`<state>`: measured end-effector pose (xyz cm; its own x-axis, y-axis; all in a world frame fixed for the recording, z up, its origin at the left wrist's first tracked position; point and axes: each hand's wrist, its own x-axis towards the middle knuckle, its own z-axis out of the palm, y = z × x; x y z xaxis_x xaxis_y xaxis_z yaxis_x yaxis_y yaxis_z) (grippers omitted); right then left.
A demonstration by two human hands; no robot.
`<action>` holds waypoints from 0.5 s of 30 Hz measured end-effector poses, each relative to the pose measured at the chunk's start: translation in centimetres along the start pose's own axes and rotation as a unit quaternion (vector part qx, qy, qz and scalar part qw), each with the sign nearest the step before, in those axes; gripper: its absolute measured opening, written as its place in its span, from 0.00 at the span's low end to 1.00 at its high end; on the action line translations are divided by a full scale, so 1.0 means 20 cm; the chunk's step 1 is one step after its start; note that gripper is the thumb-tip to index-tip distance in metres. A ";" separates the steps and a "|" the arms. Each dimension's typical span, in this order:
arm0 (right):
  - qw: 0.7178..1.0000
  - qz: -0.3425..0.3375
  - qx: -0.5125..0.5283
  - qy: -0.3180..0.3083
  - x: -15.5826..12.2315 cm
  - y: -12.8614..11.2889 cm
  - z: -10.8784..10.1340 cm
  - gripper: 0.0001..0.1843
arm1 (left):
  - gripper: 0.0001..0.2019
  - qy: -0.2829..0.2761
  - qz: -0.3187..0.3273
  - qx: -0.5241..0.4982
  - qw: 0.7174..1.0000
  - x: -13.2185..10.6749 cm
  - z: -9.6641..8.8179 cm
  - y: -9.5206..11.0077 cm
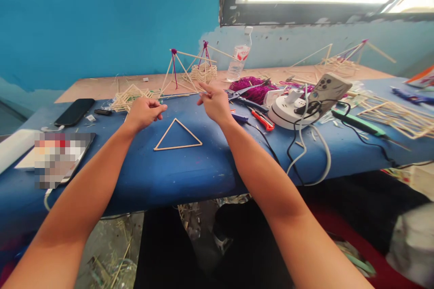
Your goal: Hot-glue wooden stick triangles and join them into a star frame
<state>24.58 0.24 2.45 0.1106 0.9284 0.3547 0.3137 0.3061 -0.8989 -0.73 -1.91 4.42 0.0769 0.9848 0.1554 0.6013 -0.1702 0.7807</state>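
On the blue table cover, a flat triangle of thin wooden sticks [178, 147] lies between and in front of my hands. My left hand [144, 114] hovers to its upper left, fingers curled and thumb pressed toward them; what they hold, if anything, is hidden. Just behind it is a stack of stick frames [127, 97]. My right hand [216, 103] is at the triangle's upper right, index finger stretched out, nothing visible in it. That fingertip is close to a standing stick frame [169, 70] tied with purple yarn; whether they touch, I cannot tell.
To the right are purple yarn [252, 90], pliers [242, 97], a red cutter [262, 119], a white power hub [288, 110] with cables and a leaning phone [327, 92]. A soldering iron [359, 122] lies beyond. At left are a black phone [75, 112] and a tablet [84, 144]. A bottle [239, 61] stands behind.
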 end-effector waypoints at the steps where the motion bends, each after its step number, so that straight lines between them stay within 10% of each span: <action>1: 0.998 -0.025 -0.049 0.012 0.00 0.01 0.00 0.14 | 0.15 -0.003 -0.001 0.000 1.000 0.00 0.00 0.00; 10: 0.990 -0.111 -0.084 -0.021 -0.01 0.03 0.03 0.04 | 0.15 0.003 0.022 -0.007 1.000 0.02 0.02 -0.03; 15: 0.983 -0.042 0.166 -0.062 -0.03 -0.07 0.07 0.13 | 0.07 0.070 0.092 -0.096 0.989 -0.03 0.03 0.05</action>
<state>22.72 -0.44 3.12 -0.0249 0.9089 0.4164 -0.0099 0.4163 -0.9092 0.30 -2.57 4.83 0.0522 0.9243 0.3780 0.4241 -0.3632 0.8296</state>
